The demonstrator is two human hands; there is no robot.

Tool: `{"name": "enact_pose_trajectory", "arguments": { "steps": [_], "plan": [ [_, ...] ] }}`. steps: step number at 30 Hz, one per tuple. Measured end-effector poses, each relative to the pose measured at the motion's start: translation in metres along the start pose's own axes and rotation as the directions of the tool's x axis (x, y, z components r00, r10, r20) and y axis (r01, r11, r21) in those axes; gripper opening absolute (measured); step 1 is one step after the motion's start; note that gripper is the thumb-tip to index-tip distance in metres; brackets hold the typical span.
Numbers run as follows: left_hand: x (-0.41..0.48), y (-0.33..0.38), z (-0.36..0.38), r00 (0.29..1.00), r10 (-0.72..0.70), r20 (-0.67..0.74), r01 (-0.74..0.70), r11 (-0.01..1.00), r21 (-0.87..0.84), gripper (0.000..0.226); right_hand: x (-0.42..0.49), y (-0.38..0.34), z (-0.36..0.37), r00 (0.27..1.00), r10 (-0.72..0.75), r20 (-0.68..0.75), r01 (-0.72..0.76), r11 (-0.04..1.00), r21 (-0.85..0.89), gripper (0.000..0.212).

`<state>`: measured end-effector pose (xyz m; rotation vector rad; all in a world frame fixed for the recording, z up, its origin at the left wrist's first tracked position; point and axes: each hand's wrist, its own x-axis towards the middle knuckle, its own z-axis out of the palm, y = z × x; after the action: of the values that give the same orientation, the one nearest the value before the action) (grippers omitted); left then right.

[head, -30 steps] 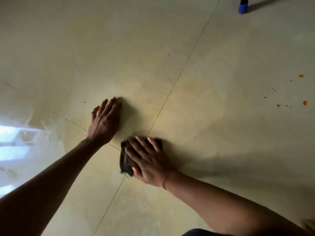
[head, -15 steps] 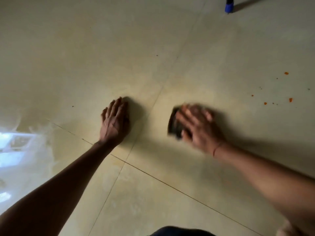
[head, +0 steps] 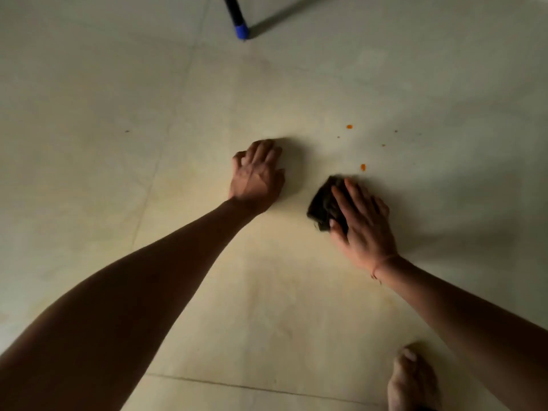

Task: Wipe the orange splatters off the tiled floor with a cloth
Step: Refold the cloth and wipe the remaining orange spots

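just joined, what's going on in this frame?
A person is cleaning a tiled floor by hand. The right hand presses a dark cloth flat against the tile with straight fingers, while the left hand rests on the floor as a brace. The orange splatters lie just beyond the cloth, not yet wiped. A bare foot shows at lower right, and a blue-tipped pole at the top.
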<state>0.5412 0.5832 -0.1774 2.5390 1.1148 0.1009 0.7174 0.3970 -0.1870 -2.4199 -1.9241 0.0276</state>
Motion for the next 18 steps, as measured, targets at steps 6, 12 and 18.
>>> {"name": "enact_pose_trajectory", "arguments": {
  "steps": [6,12,18],
  "plan": [
    [0.006,-0.002,0.008,0.997,0.033,-0.067,-0.027,0.995,0.091,0.048,0.106,0.066,-0.003,0.856,0.514,-0.056,-0.509,0.857,0.081,0.067],
    [0.012,0.002,0.009,0.999,-0.023,-0.043,0.027,0.995,0.1,0.046,0.055,0.003,-0.002,0.996,-0.083,0.02,0.081,0.994,0.072,0.061],
    [0.01,0.01,0.004,0.999,-0.016,-0.051,0.02,0.997,0.077,0.041,0.133,0.116,-0.013,0.86,0.494,-0.131,-0.49,0.87,0.06,0.059]
  ]
}}
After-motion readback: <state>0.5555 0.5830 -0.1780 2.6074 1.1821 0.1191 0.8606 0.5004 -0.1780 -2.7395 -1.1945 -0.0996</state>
